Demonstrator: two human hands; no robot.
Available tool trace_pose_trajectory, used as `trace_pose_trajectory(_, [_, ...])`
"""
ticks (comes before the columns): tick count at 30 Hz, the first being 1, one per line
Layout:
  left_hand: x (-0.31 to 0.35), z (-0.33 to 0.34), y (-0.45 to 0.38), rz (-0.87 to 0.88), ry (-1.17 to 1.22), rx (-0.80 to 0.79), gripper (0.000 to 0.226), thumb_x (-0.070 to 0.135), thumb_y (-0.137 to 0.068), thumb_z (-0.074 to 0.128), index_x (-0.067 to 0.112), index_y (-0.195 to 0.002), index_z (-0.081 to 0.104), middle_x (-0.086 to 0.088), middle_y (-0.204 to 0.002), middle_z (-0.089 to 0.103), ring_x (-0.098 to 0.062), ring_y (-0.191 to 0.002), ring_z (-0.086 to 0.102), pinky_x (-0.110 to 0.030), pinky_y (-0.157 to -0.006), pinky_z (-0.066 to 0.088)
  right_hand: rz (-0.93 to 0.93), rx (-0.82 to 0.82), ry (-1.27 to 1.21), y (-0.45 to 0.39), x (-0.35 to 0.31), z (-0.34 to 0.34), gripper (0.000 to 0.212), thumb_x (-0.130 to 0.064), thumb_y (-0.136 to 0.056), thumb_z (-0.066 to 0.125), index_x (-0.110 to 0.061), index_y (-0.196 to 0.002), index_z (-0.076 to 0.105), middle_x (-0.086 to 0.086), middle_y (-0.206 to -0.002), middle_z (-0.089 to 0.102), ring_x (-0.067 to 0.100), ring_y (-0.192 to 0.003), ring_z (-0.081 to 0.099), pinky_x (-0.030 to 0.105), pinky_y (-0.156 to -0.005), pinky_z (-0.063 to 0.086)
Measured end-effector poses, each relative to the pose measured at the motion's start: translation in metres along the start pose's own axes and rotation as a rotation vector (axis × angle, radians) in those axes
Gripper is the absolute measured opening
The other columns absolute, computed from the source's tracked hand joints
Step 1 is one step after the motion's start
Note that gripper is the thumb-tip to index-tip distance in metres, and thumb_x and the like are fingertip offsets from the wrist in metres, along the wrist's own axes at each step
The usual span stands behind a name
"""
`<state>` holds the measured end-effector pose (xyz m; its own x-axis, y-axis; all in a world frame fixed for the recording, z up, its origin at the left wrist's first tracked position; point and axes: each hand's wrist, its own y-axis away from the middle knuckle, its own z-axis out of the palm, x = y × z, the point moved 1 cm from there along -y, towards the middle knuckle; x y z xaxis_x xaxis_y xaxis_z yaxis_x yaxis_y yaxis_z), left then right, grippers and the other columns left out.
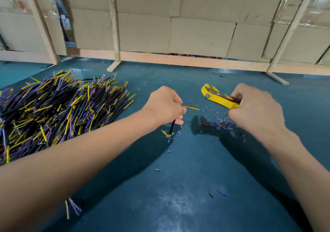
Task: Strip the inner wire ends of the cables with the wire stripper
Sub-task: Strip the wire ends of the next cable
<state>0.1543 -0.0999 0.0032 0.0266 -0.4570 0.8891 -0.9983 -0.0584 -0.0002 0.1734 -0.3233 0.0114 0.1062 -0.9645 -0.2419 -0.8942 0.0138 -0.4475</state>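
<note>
The step in hand looks like lining up a wire end for a strip: the left hand (165, 106), at mid-frame, grips a black cable (172, 127), its fingers curled round the sheath so that the inner wires (191, 106) fan out to the right, toward the stripper (218, 98). The right hand (255, 110), right of centre, holds that yellow tool by its handles, fingers wrapped round them, with its head pointing up-left; whether the head is parted I cannot tell. Tool and wires are near but apart, so the next move likely calls for bringing one wire into the notch and squeezing. The wires show yellow, red and blue, thin and splayed; the cable's lower end also shows yellow and blue wires. Insulation bits (218, 123) litter the blue surface (178, 196) between the hands, and a pile of cables (59, 110) lies at left.
</note>
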Motion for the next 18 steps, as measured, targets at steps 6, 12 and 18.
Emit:
trace_pose_trajectory(6, [0.009, 0.032, -0.032, -0.040, -0.085, 0.083, 0.024, -0.008, -0.084, 0.052, 0.012, -0.071, 0.051, -0.012, -0.061, 0.064, -0.028, -0.071, 0.076, -0.046, -0.078, 0.062, 0.068, 0.023, 0.074, -0.007, 0.015, 0.000, 0.029, -0.012, -0.068, 0.065, -0.028, -0.090, 0.057, -0.003, -0.080, 0.049, 0.028, -0.074, 0.045, 0.027, -0.052, 0.022])
trace_pose_trajectory(12, [0.019, 0.034, -0.043, 0.101, -0.720, 0.066, 0.024, 0.007, -0.080, 0.054, 0.011, -0.100, 0.067, -0.007, -0.085, 0.058, -0.031, -0.077, 0.058, -0.036, -0.067, 0.051, 0.133, -0.026, 0.056, -0.011, 0.021, 0.005, 0.025, -0.013, -0.068, 0.065, -0.026, -0.088, 0.057, -0.004, -0.077, 0.051, 0.023, -0.067, 0.045, 0.029, -0.053, 0.027])
trace_pose_trajectory(18, [0.016, 0.032, -0.046, 0.251, -0.890, 0.041, 0.025, 0.026, -0.091, 0.062, 0.011, -0.107, 0.050, -0.008, -0.090, 0.050, -0.034, -0.080, 0.052, -0.037, -0.065, 0.042, 0.121, -0.057, 0.038, -0.010, 0.020, 0.009, 0.026, -0.013, -0.067, 0.065, -0.027, -0.086, 0.057, 0.001, -0.083, 0.056, 0.019, -0.064, 0.044, 0.026, -0.052, 0.025])
